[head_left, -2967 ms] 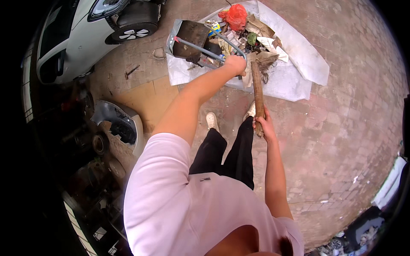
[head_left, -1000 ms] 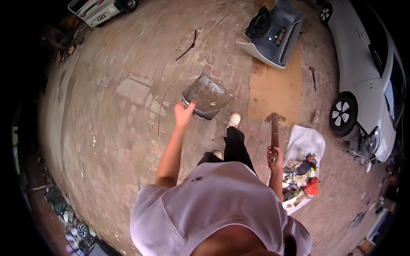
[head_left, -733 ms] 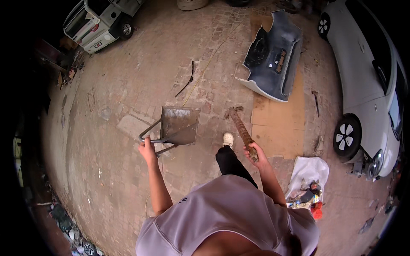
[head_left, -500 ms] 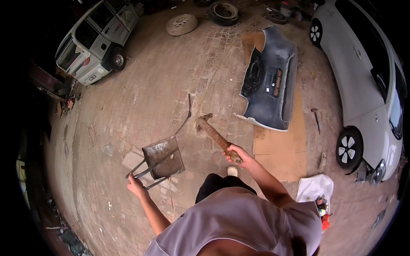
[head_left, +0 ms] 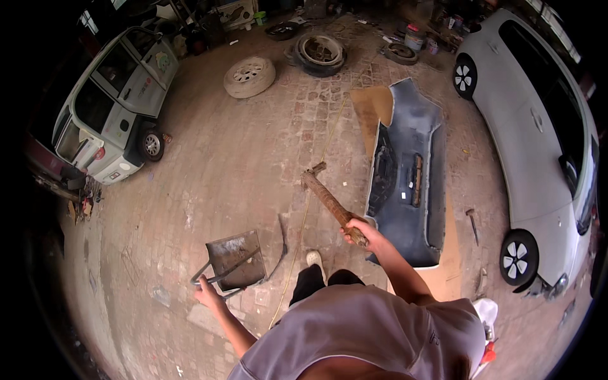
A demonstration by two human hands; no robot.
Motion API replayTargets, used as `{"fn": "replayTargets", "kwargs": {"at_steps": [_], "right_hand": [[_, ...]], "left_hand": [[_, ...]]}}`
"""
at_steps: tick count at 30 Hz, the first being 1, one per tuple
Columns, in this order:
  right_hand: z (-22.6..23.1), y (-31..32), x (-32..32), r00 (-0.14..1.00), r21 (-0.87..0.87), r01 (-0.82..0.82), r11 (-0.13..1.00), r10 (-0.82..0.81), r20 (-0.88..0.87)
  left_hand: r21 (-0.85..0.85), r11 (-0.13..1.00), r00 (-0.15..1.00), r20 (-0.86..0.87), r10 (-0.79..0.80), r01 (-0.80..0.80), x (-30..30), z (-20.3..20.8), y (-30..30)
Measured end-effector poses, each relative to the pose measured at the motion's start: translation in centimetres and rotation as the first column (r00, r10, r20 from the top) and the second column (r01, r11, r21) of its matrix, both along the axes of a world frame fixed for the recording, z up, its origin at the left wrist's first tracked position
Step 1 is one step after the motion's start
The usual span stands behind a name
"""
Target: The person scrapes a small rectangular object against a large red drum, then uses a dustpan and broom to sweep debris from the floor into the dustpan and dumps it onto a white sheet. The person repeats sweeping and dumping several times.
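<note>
My left hand (head_left: pixel 206 294) is closed around the dark metal handle of a dustpan (head_left: pixel 235 246). Its square pan, scuffed and greyish brown, hangs out ahead of that hand. In my right hand (head_left: pixel 363 232) is a short, worn brown broom (head_left: pixel 328 200). The fingers wrap its thick near end, and its ragged, wider head points forward and left. A gap of floor separates the broom from the dustpan. Just right of the pan lies a dark bent strip (head_left: pixel 282 244).
A car bumper (head_left: pixel 415 234) lies on cardboard (head_left: pixel 451 272) to the right, near my right arm. Beyond it are a hammer (head_left: pixel 472 223) and a silver car (head_left: pixel 529 152). A white vehicle (head_left: pixel 120 101) stands at left. Loose wheels, including a pale one (head_left: pixel 249 77), lie ahead.
I have stepped forward, so the bumper, wheels and cars sit lower in view. The dustpan is now beside the dark strip. Both hands keep their holds.
</note>
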State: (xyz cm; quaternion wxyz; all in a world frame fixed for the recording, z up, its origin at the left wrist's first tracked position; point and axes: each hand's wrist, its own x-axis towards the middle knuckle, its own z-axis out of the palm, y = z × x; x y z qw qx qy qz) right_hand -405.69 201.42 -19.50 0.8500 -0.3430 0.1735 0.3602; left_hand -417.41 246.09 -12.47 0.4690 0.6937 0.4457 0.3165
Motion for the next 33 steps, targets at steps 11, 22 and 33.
{"fn": "replayTargets", "kwargs": {"at_steps": [11,22,33], "right_hand": [[-3.2,-8.4,25.2,0.956,-0.194,0.293,0.936,-0.287,0.058],[-3.4,-17.5,57.1,0.892,-0.276,0.443,0.853,-0.449,0.047],[-6.1,-29.7,86.6,0.902,-0.457,0.426,0.78,-0.402,0.155]], "left_hand": [[-0.192,0.901,0.921,0.099,-0.376,0.389,43.7,-4.4,-4.2],[-0.259,0.805,0.836,0.309,-0.455,0.534,80.7,-1.3,-14.9],[-0.157,0.602,0.622,0.237,-0.747,0.783,117.4,-5.0,-27.1]]}}
